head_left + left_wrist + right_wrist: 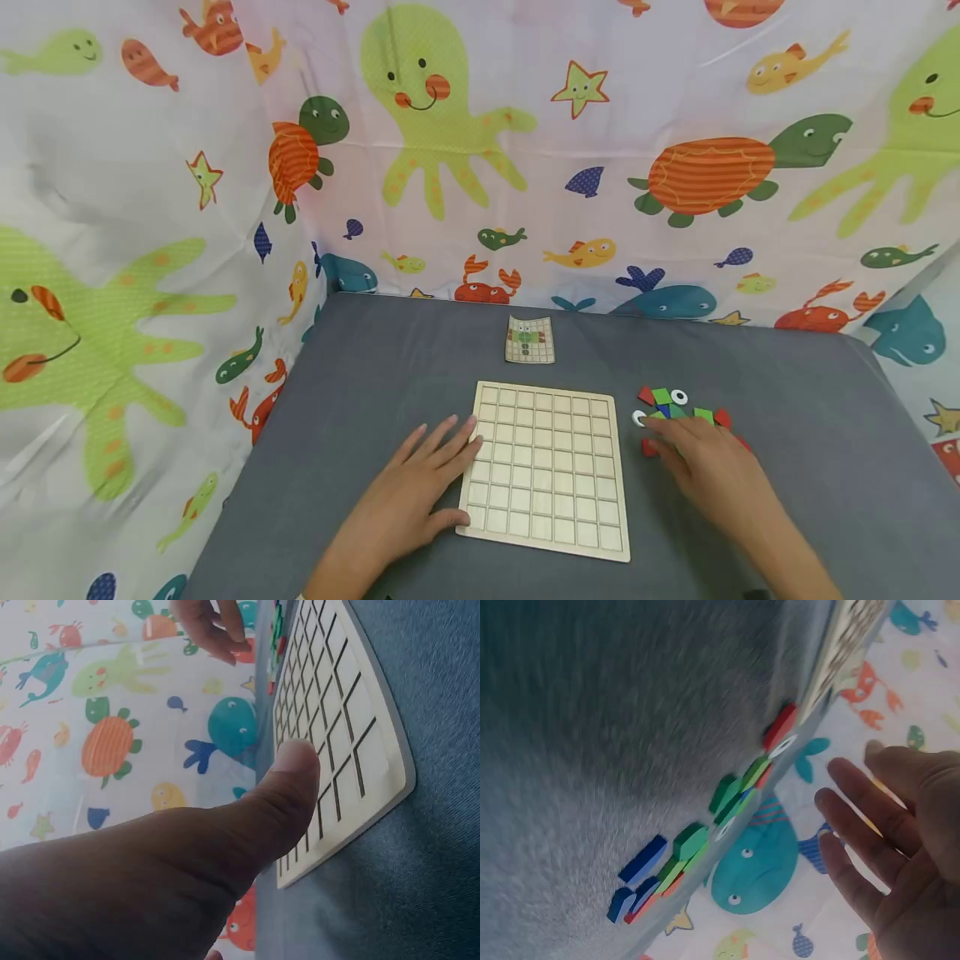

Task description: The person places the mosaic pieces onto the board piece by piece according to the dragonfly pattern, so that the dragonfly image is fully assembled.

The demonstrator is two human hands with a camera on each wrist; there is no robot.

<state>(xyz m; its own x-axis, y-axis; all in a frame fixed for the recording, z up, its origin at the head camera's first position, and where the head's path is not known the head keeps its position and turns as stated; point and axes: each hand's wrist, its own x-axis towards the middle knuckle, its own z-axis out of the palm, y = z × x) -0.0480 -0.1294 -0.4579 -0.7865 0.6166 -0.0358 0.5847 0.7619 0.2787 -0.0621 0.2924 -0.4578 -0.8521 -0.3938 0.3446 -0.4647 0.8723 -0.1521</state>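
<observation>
Resting against the left edge of the wooden grid board [543, 471], the left hand [411, 493] has its fingers straight and spread. The right hand [703, 460], fingers loosely bent and holding nothing, hangs over the red, green, blue and white pieces [661, 397] just right of the board; a pattern card [529, 342] lies beyond the board's far edge on the gray tabletop [375, 375].

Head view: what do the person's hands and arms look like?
Left hand and right hand: no gloves, no rings visible on the fingers. Left forearm and right forearm look mostly bare; pale sliver on the left, dark scrap by the right, too small to identify.
</observation>
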